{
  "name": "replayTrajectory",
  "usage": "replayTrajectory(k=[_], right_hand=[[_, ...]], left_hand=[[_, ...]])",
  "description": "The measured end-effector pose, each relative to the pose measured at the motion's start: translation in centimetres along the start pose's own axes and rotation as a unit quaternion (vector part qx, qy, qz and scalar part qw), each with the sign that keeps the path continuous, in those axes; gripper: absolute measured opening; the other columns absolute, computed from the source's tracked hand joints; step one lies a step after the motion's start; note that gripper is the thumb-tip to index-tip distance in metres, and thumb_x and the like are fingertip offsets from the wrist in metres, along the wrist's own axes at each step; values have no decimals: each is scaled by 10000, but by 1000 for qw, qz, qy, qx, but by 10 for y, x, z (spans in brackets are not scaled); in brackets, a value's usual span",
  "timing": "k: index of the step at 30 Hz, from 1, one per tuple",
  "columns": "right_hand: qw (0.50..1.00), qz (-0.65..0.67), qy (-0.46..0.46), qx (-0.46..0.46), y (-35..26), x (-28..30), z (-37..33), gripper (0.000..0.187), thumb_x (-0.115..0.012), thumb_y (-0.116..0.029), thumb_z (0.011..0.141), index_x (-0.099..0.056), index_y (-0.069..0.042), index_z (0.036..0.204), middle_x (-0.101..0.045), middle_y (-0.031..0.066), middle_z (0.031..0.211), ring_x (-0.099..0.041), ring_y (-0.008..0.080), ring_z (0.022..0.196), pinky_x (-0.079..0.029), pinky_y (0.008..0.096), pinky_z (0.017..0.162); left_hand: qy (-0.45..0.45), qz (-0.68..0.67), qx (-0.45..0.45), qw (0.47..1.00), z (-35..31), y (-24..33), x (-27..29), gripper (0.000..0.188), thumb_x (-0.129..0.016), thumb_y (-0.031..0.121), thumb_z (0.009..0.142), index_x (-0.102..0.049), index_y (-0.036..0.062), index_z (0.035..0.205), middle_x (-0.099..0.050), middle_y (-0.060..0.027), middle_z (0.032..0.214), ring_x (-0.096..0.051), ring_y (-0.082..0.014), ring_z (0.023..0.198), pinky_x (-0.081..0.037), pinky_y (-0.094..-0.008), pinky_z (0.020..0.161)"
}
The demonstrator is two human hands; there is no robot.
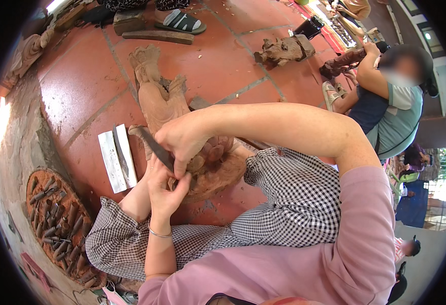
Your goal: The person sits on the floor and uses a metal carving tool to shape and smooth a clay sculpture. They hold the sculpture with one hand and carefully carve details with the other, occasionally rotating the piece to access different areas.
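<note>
A carved reddish-brown wooden figure (159, 101) lies on the floor between my legs, its broad rounded base toward me. My right hand (185, 140) reaches over it from the right, fingers closed around a dark, slim bar-shaped tool (157, 150). The tool slants across the carving, and I cannot tell its exact kind. My left hand (166, 189) closes around the tool's lower end, thumb and fingertips close to the right fingertips. Both hands hide the spot on the wood beneath them.
White paper (112, 170) with a dark strip on it lies left of the carving. A round tray (32, 195) at lower left holds many chisel-like tools. A rough wood block (284, 50) stands at the back. Another person (395, 112) sits at right, holding dark carved wood.
</note>
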State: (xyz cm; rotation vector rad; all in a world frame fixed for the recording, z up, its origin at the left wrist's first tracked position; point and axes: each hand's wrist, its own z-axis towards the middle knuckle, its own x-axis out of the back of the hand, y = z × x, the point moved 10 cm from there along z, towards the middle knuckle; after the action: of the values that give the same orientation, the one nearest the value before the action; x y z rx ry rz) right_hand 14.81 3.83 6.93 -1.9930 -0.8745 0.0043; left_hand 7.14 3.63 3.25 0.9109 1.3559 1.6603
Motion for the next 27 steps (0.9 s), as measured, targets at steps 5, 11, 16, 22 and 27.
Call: replayTrajectory(k=[5, 11, 16, 22, 27], right_hand=[[999, 40, -12, 20, 0, -4, -3, 292, -823, -157, 683, -739, -44, 939, -732, 92, 897, -675, 223, 884, -512, 354, 777], [999, -13, -7, 30, -12, 0, -6, 300, -825, -146, 679, -735, -43, 947, -728, 89, 882, -674, 213, 847, -510, 353, 748], [998, 63, 13, 18, 2, 2, -14, 277, -817, -169, 692, -739, -47, 929, -708, 85, 813, -663, 205, 795, -506, 345, 713], [999, -10, -6, -49, 7, 2, -8, 222, -810, -189, 702, -741, -49, 860, -671, 64, 742, -637, 193, 710, -488, 340, 626], [999, 30, -12, 0, 5, -7, -7, 179, -807, -175, 716, -725, -23, 762, -640, 43, 644, -611, 169, 624, -461, 335, 584]], left_hand=[[44, -67, 34, 996, 2, 13, -6, 192, -759, 11, 702, -568, -10, 692, -599, -154, 1098, -499, -327, 1193, -343, -425, 1043], [48, -36, 82, 995, -7, -12, 0, 184, -754, 31, 715, -577, 5, 678, -530, -198, 1287, -388, -362, 1338, -292, -455, 1100], [80, -34, 80, 993, -11, -12, -2, 185, -761, 58, 713, -584, 10, 686, -298, -265, 1555, -119, -421, 1503, -186, -487, 1172], [66, 19, 14, 998, -8, -2, 0, 231, -720, -21, 793, -502, 8, 720, -332, -120, 1492, -453, -62, 737, -355, -200, 626], [55, 14, -4, 998, -7, 7, -4, 248, -702, -29, 789, -474, 11, 700, -385, -120, 1437, -457, -62, 758, -355, -198, 626]])
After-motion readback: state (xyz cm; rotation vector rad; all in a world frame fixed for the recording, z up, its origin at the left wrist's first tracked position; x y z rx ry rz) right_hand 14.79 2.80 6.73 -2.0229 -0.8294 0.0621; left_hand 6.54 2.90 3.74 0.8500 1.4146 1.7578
